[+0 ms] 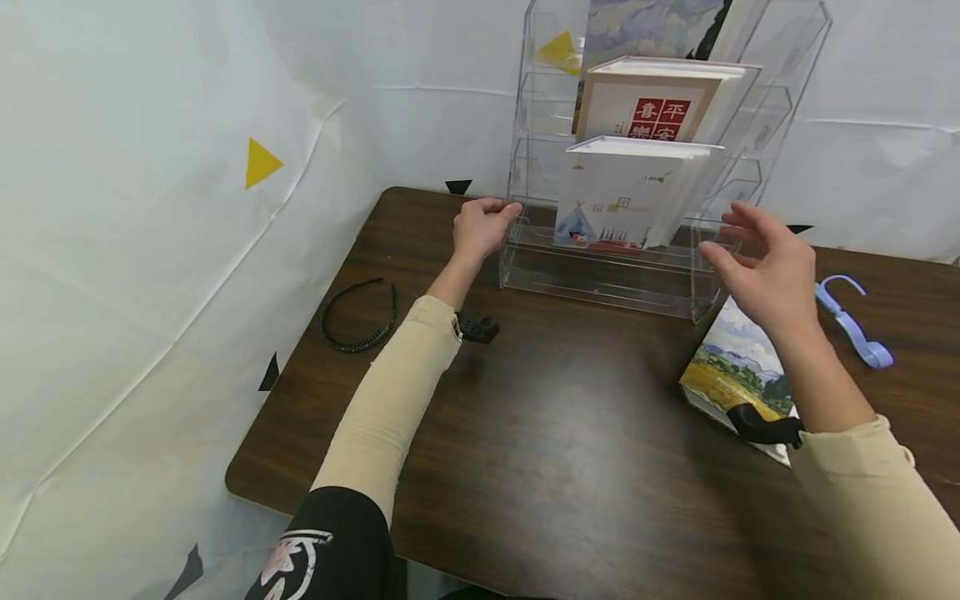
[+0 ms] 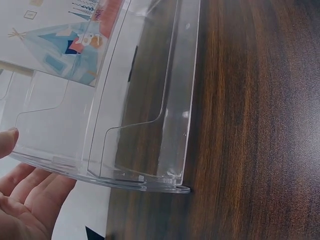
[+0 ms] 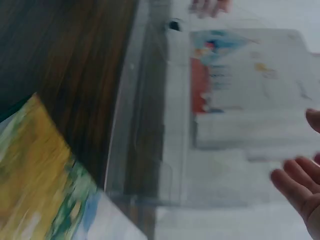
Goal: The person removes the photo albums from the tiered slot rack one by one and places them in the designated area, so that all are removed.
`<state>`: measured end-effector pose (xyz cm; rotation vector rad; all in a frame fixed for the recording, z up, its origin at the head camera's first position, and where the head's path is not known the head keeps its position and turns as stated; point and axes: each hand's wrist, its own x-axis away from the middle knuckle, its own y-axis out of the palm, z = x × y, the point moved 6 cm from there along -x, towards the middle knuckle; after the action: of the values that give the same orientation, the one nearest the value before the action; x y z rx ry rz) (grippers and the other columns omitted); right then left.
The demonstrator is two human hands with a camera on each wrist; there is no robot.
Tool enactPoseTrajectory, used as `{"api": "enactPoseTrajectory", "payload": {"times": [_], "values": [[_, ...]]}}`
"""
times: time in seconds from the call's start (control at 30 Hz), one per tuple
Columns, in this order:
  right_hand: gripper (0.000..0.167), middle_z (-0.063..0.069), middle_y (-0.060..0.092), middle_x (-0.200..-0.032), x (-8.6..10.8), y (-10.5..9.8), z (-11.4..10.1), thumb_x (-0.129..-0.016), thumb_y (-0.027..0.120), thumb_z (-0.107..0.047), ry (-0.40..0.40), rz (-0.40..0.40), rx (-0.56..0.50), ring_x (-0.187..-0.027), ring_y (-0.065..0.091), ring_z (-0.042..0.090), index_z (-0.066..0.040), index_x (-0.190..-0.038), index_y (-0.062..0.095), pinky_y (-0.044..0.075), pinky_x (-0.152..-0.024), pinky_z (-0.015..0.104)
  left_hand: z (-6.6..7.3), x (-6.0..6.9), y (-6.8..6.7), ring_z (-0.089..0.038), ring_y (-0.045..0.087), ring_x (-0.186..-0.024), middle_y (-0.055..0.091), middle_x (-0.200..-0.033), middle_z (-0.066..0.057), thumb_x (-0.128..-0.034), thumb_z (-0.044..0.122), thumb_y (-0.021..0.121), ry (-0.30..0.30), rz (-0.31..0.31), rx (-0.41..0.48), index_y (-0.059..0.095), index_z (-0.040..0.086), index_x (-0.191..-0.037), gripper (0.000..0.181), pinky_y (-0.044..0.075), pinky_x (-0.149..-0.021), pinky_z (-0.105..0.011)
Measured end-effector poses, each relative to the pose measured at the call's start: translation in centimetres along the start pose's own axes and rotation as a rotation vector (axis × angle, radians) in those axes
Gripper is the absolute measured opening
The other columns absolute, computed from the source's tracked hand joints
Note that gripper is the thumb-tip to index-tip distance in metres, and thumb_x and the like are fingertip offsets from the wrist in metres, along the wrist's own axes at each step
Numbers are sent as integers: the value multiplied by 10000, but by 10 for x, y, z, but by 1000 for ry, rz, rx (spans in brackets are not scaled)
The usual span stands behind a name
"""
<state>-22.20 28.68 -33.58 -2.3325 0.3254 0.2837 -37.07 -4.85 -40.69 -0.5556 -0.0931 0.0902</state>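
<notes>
A clear acrylic book rack (image 1: 600,287) with stepped tiers stands at the back of the table. My left hand (image 1: 483,227) holds its left side panel, thumb inside and fingers outside, as the left wrist view shows. Beside the rack's right side is my right hand (image 1: 776,262), fingers spread and holding nothing; in the right wrist view a gap shows between that hand (image 3: 302,182) and the panel. On the lower tier leans a white book (image 1: 622,192) with a blue tent picture. Behind it sits a beige-bordered book (image 1: 611,104) with red character squares, then a painted-cover book (image 1: 637,29).
A landscape-cover book (image 1: 738,354) lies on the table under my right forearm. Right of it is a blue hanger-like hook (image 1: 855,325). A black headband (image 1: 360,343) lies at the left. White sheeting (image 1: 187,275) hangs behind and left of the brown table (image 1: 555,450).
</notes>
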Motion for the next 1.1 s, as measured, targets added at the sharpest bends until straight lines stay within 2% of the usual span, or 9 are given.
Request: {"api": "enactPoseTrajectory", "payload": {"times": [0.1, 0.2, 0.37, 0.47, 0.63, 0.8, 1.0, 1.1], "values": [[680, 123, 492, -1445, -19, 17, -7, -916, 712, -241, 4, 36, -45, -1318, 478, 259, -113, -1504, 394, 434, -1017, 397, 0, 1, 0, -207, 594, -1092, 691, -1139, 19, -909, 477, 673, 2, 1, 0, 741, 188, -1140, 376, 472, -887, -370], [742, 115, 468, -1455, -33, 31, -9, -889, 743, -251, 23, 80, -84, -1337, 449, 228, -125, -1514, 362, 421, -1034, 438, 0, 0, 0, -200, 598, -1081, 693, -1135, 25, -908, 477, 674, 3, 5, -5, 744, 193, -1136, 371, 476, -877, -366], [756, 76, 504, -1379, -48, 43, -8, -852, 778, -296, 33, 142, -151, -1241, 505, 181, -194, -1481, 371, 463, -993, 432, 0, -2, 0, -198, 598, -1079, 691, -1134, 27, -907, 479, 674, 0, 7, 1, 743, 194, -1135, 372, 476, -872, -365], [713, 70, 512, -1332, -54, 47, -6, -833, 795, -321, 43, 154, -166, -1183, 515, 169, -179, -1419, 415, 481, -968, 401, 1, -1, 0, -200, 599, -1081, 689, -1140, 24, -910, 478, 670, 4, 1, 6, 739, 191, -1143, 376, 479, -875, -366], [698, 67, 538, -1326, -60, 52, -1, -809, 819, -309, 64, 89, -197, -1162, 541, 171, -150, -1383, 454, 485, -964, 355, 0, 1, 0, -200, 604, -1080, 691, -1135, 23, -915, 482, 662, 15, -6, 13, 738, 188, -1144, 380, 484, -877, -367], [696, 46, 563, -1360, -66, 56, 4, -805, 828, -252, 65, -22, -252, -1181, 579, 186, -198, -1397, 465, 492, -956, 354, 0, 1, 1, -198, 612, -1057, 695, -1113, 25, -915, 484, 662, 19, -4, 14, 743, 190, -1128, 372, 489, -861, -370], [618, 58, 613, -1328, -66, 56, -6, -814, 820, -267, -8, -75, -153, -1155, 615, 228, -169, -1365, 556, 513, -925, 381, -2, 0, 1, -202, 602, -1072, 692, -1110, 24, -913, 489, 663, 20, 2, 13, 745, 186, -1114, 373, 485, -871, -368], [602, 74, 632, -1298, -65, 54, -15, -812, 821, -253, -45, -80, -143, -1129, 634, 239, -150, -1352, 576, 528, -896, 366, -4, -1, 1, -199, 600, -1068, 693, -1100, 23, -911, 479, 670, 13, 8, 23, 748, 180, -1108, 366, 484, -868, -363]]}}
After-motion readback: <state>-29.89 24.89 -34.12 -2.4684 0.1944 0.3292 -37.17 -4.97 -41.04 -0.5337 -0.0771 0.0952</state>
